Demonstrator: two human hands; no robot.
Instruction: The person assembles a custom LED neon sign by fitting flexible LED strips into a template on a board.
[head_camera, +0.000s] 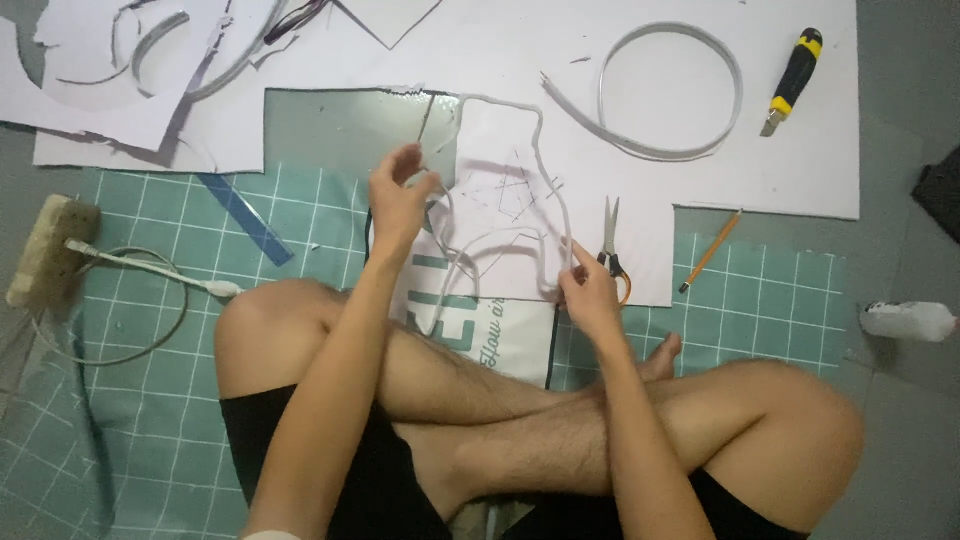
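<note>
I sit cross-legged on a green cutting mat (300, 210). My left hand (400, 195) pinches one end of a long white bent strip (545, 160), raised above the mat. My right hand (588, 290) grips the other part of the same strip lower down, near my shin. The strip loops between both hands over a white sheet with pencil lines (510, 190). Small scissors (611, 245) lie just right of my right hand.
A large white board (780, 170) carries a curled white strip (670, 90) and a yellow-black utility knife (795, 80). A pencil (712, 250), a blue ruler (245, 218), a white bottle (910, 320), a power strip (50, 250) with cable and paper offcuts (120, 60) lie around.
</note>
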